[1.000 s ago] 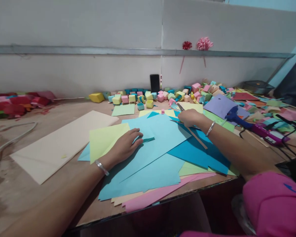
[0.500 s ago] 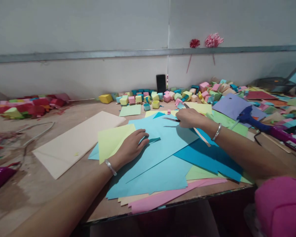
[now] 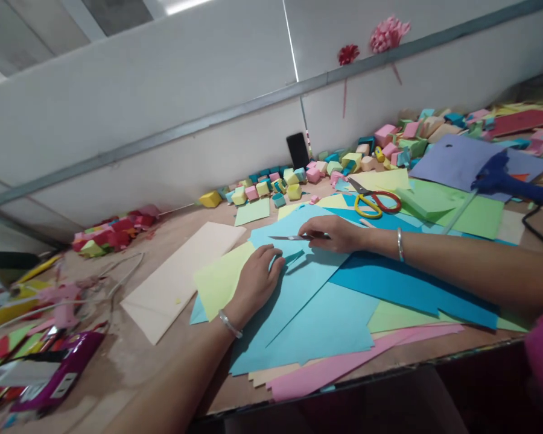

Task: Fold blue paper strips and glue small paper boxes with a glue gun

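Observation:
My left hand lies on the light blue sheet, fingers spread and lightly bent, pressing the paper. Just past its fingertips a small darker blue flap stands up from the sheet. In my right hand, closed above the same sheet, is a knife whose thin metal blade points left; its handle is mostly hidden by my fingers. Behind the right hand rest scissors with one red and one yellow loop. Pale yellow paper sits partly under my left hand.
Small folded paper boxes line the wall, with a black phone upright among them. To the right are a purple sheet and a blue-nosed glue gun. A purple glue gun and a cream board are at left.
My right hand has come left and nearer, bringing the knife blade close to my left hand. The scissors now lie in full view behind it. The view has tilted and turned left.

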Available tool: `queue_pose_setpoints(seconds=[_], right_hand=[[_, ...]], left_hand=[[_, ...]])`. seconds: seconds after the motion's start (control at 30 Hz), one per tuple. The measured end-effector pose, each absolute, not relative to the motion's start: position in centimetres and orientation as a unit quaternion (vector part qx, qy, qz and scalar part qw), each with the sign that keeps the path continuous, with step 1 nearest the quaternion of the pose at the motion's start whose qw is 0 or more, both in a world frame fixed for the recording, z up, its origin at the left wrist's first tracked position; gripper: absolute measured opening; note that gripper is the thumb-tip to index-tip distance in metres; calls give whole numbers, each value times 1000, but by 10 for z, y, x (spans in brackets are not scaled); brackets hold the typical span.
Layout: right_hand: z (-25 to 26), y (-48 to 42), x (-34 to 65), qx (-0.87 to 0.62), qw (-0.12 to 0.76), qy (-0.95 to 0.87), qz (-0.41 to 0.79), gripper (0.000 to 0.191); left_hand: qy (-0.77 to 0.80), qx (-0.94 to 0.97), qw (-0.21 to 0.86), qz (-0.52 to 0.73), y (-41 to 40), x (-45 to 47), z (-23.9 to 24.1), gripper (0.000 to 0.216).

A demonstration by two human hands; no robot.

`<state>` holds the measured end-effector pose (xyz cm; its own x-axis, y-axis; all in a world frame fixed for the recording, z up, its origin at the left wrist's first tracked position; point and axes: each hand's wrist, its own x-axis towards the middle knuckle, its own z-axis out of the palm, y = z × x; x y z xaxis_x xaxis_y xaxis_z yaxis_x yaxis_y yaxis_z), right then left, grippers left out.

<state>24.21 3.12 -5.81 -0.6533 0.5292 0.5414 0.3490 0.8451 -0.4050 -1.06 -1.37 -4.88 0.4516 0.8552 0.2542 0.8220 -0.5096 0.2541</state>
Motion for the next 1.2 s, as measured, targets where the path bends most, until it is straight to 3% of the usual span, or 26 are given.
queue_pose_setpoints(seconds=[0.17, 0.53, 0.9, 1.07, 1.2], right_hand=[[-60, 27, 246, -221, 279, -932, 73, 22], [-49, 7, 237, -291, 109, -948, -71, 30], [-49, 3, 229, -306, 64, -935, -169, 24], [-38, -10, 225, -341, 16, -928, -151, 27], [-39, -14, 221, -384, 26, -914, -126, 28]], left_hand=[[519, 843, -9, 144, -17, -9, -45, 30], [524, 843, -15, 126, -14, -10, -46, 35], [522, 844, -13, 122, -14, -9, -48, 34], [529, 840, -22, 120, -16, -9, -49, 38], [515, 850, -33, 103, -15, -10, -54, 46]])
